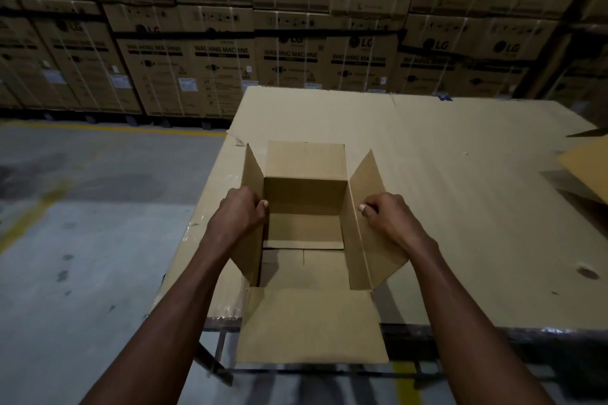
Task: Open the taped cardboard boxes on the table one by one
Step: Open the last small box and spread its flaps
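Observation:
A brown cardboard box [306,200] stands open near the front left edge of the table, all its top flaps spread outward. Its inside looks empty. My left hand [238,212] grips the box's left side flap, thumb on the inner face. My right hand [390,215] grips the right side flap the same way. The near flap [311,325] hangs out over the table's front edge toward me. The far flap [306,159] stands up behind the opening.
The table [460,207] is covered with a flat cardboard sheet. A corner of another cardboard piece [589,168] pokes in at the right edge. Stacked washing machine cartons [289,59] form a wall behind. Grey floor with yellow lines [82,240] lies to the left.

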